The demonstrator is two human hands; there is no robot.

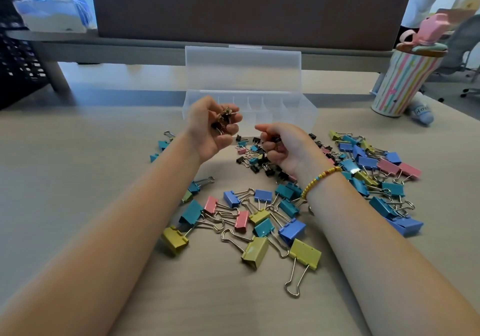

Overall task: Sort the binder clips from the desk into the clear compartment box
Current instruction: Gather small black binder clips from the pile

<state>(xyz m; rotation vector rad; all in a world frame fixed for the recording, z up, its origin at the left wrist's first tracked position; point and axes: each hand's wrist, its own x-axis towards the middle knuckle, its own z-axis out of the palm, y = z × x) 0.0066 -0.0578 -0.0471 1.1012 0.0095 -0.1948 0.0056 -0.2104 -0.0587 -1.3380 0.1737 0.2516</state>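
Hands over binder clips, compartment box open

Left hand is raised palm-up above the desk, fingers curled round a small bunch of black binder clips, in front of the near left corner of the clear compartment box. Right hand is lower, just above a patch of small black clips, fingers curled round a few dark clips; its forefinger points left. A yellow bead bracelet sits on the right wrist.

The box stands at the far side of the desk, lid upright, dividers visible; contents cannot be told. Larger coloured binder clips, blue, teal, yellow and pink, lie loose between the forearms, with a second heap right of the right hand. A striped lidded cup stands at the far right.
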